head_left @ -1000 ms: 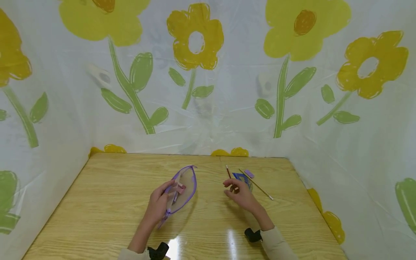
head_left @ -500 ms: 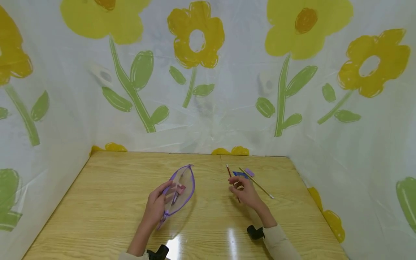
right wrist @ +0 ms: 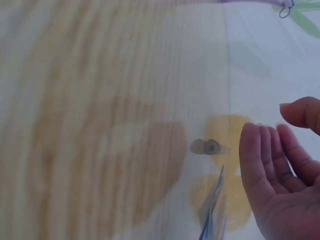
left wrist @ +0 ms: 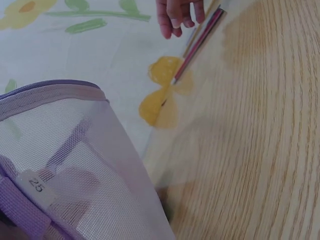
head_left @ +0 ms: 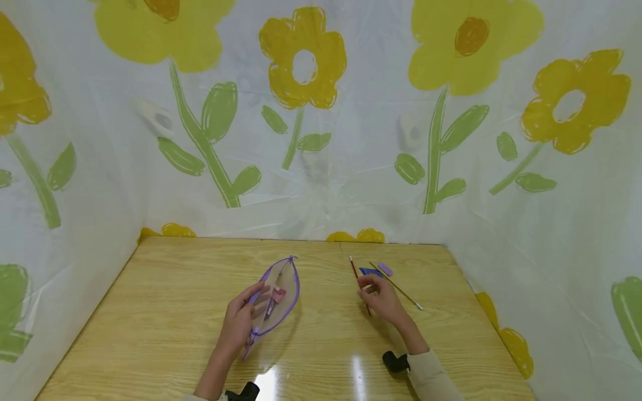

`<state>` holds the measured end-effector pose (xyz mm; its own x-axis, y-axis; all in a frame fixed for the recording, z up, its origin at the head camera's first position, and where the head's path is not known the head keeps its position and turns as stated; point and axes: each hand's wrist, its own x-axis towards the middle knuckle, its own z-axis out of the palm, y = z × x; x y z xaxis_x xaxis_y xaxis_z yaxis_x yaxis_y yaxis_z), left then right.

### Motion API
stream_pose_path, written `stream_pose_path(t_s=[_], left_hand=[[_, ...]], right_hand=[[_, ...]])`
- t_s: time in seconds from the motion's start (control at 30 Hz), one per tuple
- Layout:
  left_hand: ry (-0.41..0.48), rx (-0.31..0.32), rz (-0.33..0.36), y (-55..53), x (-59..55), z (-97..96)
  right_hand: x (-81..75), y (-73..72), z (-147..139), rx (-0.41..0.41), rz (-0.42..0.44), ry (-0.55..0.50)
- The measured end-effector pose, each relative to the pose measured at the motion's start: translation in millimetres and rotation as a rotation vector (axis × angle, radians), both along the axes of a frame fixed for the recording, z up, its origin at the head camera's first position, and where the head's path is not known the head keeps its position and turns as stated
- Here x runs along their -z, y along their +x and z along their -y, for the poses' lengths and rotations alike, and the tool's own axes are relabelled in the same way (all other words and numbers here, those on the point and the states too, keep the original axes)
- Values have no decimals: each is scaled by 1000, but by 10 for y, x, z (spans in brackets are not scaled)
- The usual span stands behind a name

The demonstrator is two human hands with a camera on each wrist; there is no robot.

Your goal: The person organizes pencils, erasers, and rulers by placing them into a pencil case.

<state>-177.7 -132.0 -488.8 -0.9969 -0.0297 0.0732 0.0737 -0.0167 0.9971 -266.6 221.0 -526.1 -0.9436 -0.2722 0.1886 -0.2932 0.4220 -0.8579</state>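
A see-through mesh zip pouch [head_left: 286, 309] with purple trim is held by my left hand [head_left: 234, 326], its mouth gaping. Inside it lie a small pink object [head_left: 278, 294] and a slim dark object [head_left: 270, 307]. In the left wrist view, the pouch's mesh [left wrist: 117, 165] lets the fingers show faintly, and a tag reads 25. My right hand [head_left: 385, 303] hovers over a dark red pencil [head_left: 354, 267], holding nothing. The right wrist view shows its fingers [right wrist: 250, 165] loosely bent, the thumb apart. Partly behind this hand is a flat blue object [head_left: 370, 272].
A gold-coloured pencil [head_left: 401, 289] lies slantwise right of the hand, beside a purple eraser-like block [head_left: 385, 269]. Everything rests on a wood-grain table [head_left: 165, 312]. White flower-printed sheeting [head_left: 351, 184] encloses the back and sides.
My right hand has moved rightward, uncovering more of the dark red pencil and covering more of the blue object. My left hand and the pouch have shifted slightly left.
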Motion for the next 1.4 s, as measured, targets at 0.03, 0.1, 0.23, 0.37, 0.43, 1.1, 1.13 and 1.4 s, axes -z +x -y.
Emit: stream_pose_path(t_s=[0.03,0.1,0.23,0.37,0.43,1.1,1.13,1.4], left_hand=[[0,-2,-1,5,1,2],[0,-8,-2,14,4,7],[11,-13,2,12,25,21],[41,-1,2,-12,36,22],[53,4,3,-22,33,14],[57,6,24,-1,23,20],[58,4,24,-3,26,19],[57,-8,18,-25,44,26]], right_hand=[[-9,3,6,1,14,0],[-56,21,25,2,49,-6],[-231,76,68,-8,123,-19],[-365,84,72,-3,153,-47],[-276,4,33,24,159,-66],[46,-455,0,198,93,78],[36,-455,14,201,92,81],[-58,-452,84,143,167,172]])
